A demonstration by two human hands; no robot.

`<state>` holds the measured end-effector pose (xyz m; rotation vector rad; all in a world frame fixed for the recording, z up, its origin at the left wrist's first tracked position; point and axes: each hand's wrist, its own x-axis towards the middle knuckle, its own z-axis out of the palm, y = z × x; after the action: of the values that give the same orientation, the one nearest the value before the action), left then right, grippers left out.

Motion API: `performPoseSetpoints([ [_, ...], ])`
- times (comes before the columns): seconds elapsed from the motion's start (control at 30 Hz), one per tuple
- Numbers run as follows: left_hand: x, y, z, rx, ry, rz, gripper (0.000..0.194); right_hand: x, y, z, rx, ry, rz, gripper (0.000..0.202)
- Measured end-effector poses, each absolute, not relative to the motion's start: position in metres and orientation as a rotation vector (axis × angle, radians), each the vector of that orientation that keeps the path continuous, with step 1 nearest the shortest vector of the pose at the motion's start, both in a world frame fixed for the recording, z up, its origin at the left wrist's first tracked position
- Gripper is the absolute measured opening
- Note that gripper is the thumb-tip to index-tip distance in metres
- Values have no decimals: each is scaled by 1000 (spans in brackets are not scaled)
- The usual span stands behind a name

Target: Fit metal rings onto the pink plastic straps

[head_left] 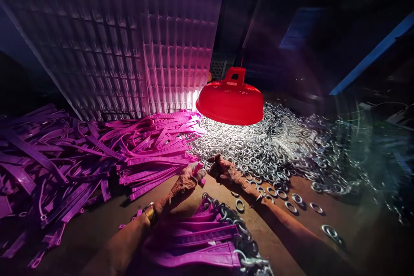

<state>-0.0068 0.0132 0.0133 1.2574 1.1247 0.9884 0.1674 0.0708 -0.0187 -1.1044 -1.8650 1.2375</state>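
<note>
My left hand point(189, 180), with a gold-coloured band at the wrist, is closed on a pink strap point(198, 167). The strap's end sticks out between the thumb and fingers. Close on its right is my right hand point(224, 171), at the near edge of a heap of metal rings point(249, 151). Its fingers are curled together; whatever they hold, if anything, cannot be made out. Between my forearms lies a bundle of pink straps point(200, 241) with metal rings and chain links point(247, 241) at their right ends. A loose ring point(239, 205) rests near my right forearm.
A red lampshade point(230, 102) hangs low over the rings, its light falling beneath. Many pink straps point(97, 151) are piled at the left. Ribbed translucent panels point(181, 43) stand behind them. Several loose rings point(297, 199) lie on the brown work surface point(310, 228) at right.
</note>
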Motion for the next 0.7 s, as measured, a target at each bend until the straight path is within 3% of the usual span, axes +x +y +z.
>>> performPoseSetpoints([
  [0.23,-9,13,-8,1321,1147,998,15,147,56,4,-1027,-1875,1446,42],
  [0.43,-10,12,-14,1354,1190,1017,13,152,60,-1,-954,-2121,1223,5],
  [0.7,-5,12,-25,1402,1363,1023,12,154,59,-17,-1032,-1800,1501,12],
])
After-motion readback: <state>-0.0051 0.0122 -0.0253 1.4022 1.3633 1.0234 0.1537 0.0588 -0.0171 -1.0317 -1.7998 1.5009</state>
